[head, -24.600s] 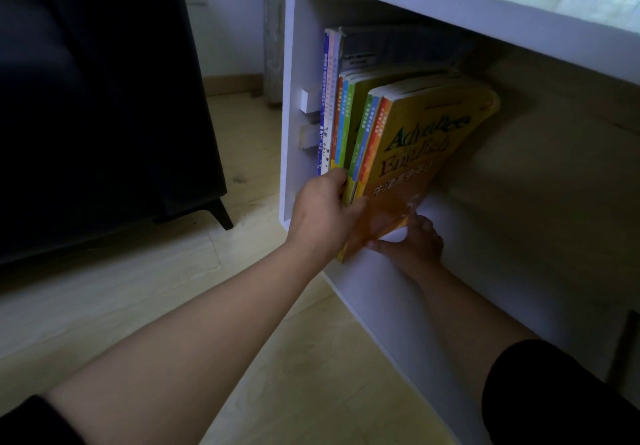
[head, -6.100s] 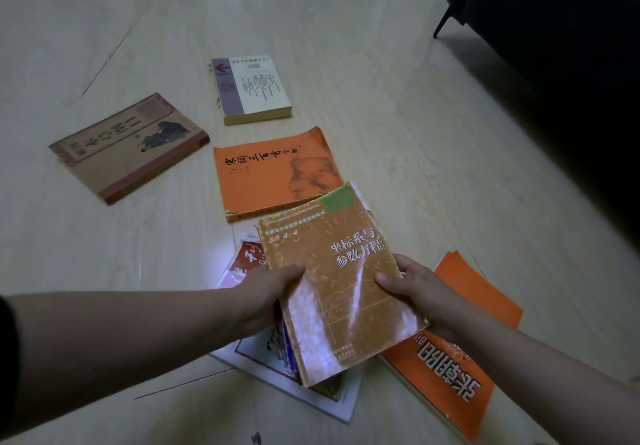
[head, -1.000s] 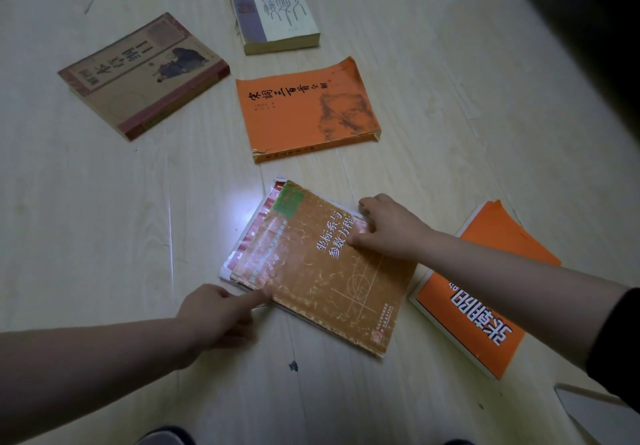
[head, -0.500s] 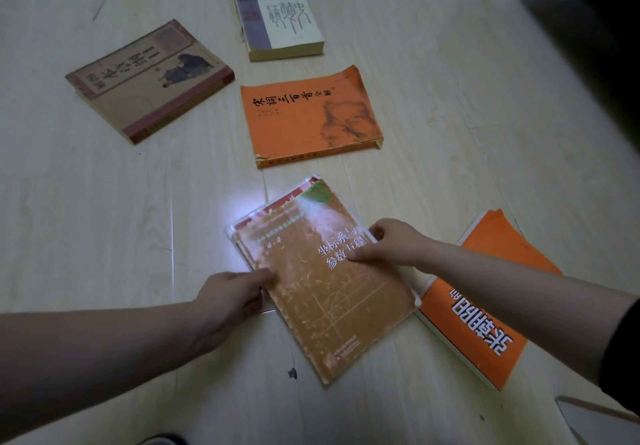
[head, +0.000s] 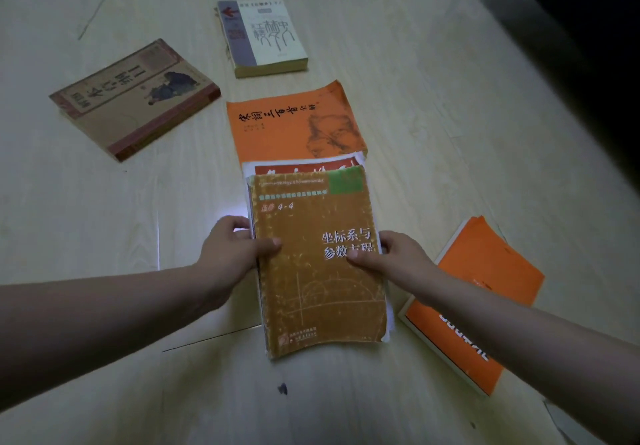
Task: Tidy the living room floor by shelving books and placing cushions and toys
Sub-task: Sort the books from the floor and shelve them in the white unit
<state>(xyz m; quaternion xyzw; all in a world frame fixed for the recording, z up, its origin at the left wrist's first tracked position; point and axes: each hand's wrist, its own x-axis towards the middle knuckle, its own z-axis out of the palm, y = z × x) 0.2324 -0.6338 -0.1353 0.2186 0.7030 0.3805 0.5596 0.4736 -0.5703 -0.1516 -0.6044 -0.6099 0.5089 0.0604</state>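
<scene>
Floor [head: 86, 219]: pale wood, open to the left of the stack and on its near side. 4 books lie loose around it: a tan book [head: 135, 98] at far left, a white book [head: 263, 36] farthest off, an orange book [head: 294, 122] straight ahead, and a second orange book [head: 478, 299] at near right, beside the right forearm. Dark furniture [head: 588, 29] closes off the upper right corner. The stack's far edge overlaps the first orange book's near edge (contact cannot be confirmed).

Stack: a brown book [head: 318, 288] on top and a red-and-white book [head: 304, 169] beneath, its far edge showing. The left hand [head: 228, 254] clamps the left edge, thumb on the cover. The right hand [head: 398, 257] clamps the right edge, thumb over the title. Whether the stack is lifted cannot be told.
</scene>
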